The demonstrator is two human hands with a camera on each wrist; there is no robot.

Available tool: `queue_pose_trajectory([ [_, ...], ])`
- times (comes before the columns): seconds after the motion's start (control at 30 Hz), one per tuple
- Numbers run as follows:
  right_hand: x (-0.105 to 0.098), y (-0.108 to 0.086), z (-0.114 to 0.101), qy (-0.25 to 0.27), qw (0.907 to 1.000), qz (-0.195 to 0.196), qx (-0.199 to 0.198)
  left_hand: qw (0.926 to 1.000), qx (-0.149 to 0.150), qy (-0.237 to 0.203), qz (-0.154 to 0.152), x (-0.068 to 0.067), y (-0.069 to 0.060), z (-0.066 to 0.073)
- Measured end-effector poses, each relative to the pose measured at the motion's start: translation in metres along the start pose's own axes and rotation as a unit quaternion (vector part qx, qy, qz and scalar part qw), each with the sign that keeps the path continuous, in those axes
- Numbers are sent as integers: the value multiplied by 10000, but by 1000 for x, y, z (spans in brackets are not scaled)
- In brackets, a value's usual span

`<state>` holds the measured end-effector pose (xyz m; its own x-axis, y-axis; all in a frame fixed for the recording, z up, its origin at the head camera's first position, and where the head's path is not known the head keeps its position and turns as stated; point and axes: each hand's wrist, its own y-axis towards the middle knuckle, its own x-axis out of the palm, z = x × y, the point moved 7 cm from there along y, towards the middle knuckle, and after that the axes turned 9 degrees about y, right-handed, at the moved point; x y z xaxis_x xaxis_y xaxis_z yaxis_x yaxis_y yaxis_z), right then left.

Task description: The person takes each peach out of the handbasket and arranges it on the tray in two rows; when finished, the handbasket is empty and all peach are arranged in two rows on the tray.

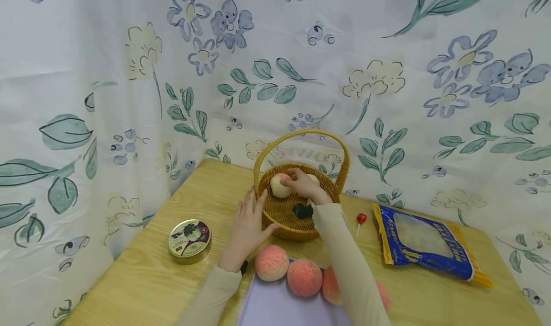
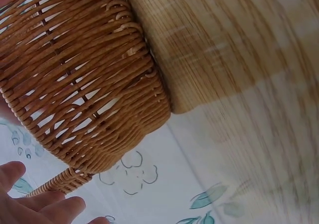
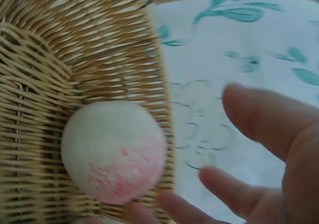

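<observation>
A wicker basket point(image 1: 286, 230) with a tall handle holds a pale peach with a pink blush point(image 1: 279, 188), a second pale round one point(image 1: 314, 178) partly behind my right hand, and a dark green object point(image 1: 303, 211). My right hand point(image 1: 303, 185) is over the basket beside the blushed peach; in the right wrist view the peach point(image 3: 114, 152) rests against the basket wall point(image 3: 119, 50) and the hand point(image 3: 269, 169) has its fingers spread, gripping nothing. My left hand point(image 1: 249, 225) rests at the basket's left rim with fingers extended; its fingers point(image 2: 50, 206) show beside the wickerwork point(image 2: 84, 79).
Several pink peaches point(image 1: 304, 277) line the back edge of a pale purple board point(image 1: 288, 307) in front of the basket. A round tin point(image 1: 190, 241) is at the left. To the right lie a red lollipop point(image 1: 361, 218) and a blue-yellow packet point(image 1: 424, 240). Patterned cloth hangs behind.
</observation>
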<state>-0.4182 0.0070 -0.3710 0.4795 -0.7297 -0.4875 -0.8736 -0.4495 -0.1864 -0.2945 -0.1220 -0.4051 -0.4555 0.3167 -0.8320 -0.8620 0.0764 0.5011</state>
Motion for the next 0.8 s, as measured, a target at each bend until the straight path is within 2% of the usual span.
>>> queue_pose_trajectory([
  [0.13, 3, 22, 4, -158, 9991, 341, -179, 10000, -6, 13, 63, 1, 2, 3],
  [0.3, 18, 45, 9, -451, 9969, 563, -299, 9999, 9, -32, 146, 1, 0, 2],
  [0.5, 35, 47, 17, -370, 9959, 675, -467, 9998, 27, -122, 133, 1, -5, 7],
  [0.67, 36, 46, 18, -670, 9929, 763, -618, 9995, 57, -138, 270, 0, -6, 7],
  [0.8, 30, 45, 11, -1079, 9874, 806, -832, 9994, 80, -87, 329, -3, -1, 4],
])
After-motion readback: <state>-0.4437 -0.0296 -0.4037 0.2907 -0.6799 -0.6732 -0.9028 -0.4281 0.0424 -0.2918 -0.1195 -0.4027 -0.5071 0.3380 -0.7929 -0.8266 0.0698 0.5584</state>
